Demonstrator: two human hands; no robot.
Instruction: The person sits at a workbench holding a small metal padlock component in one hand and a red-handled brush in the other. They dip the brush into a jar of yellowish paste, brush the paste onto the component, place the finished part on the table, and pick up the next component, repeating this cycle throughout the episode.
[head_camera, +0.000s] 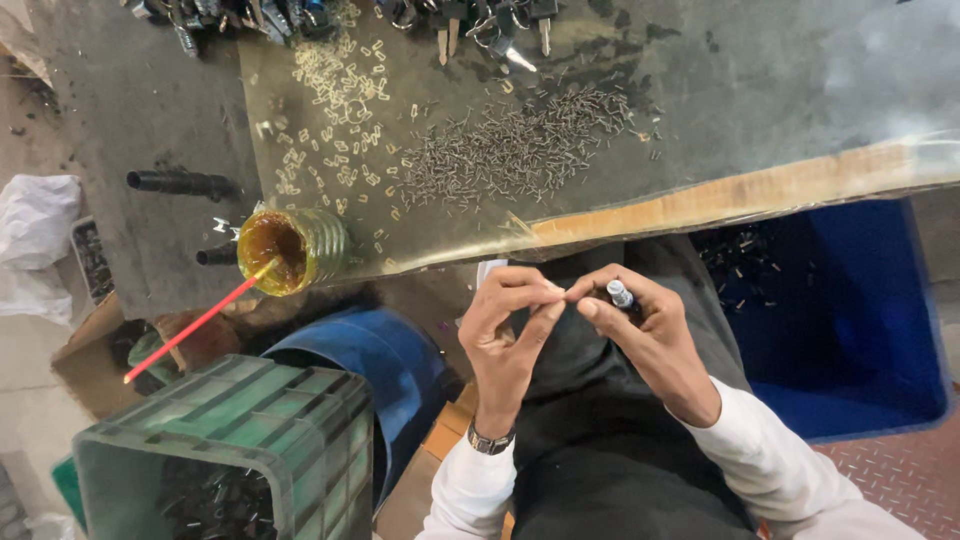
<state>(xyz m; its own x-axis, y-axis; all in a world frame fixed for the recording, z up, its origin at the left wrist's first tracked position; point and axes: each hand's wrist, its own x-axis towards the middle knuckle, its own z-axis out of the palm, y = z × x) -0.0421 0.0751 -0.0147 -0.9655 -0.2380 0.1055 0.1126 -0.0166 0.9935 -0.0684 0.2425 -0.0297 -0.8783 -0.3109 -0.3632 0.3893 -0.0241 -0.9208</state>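
So both hands are up close together over the lap, just below the edge of the workbench. The right hand has a small cylindrical metal part pinched between thumb and the curled fingers, silvery tip sticking up above the fingertips, darker body tucked down into the grip. The left hand comes in from the other side, thumb and forefinger pressed together in a pinch, their tips touching the right thumb just beside the part. Whether the left pinch has something tiny in it, I honestly can't tell, it's too small to see.

Around them: a heap of dark pins spread across the bench top, with a scatter of pale little clips to its left. At the bench edge sits a clear jar of amber grease with a red stick poking out. A green crate sits bottom left, a blue bin on the right holding a few dark bits.
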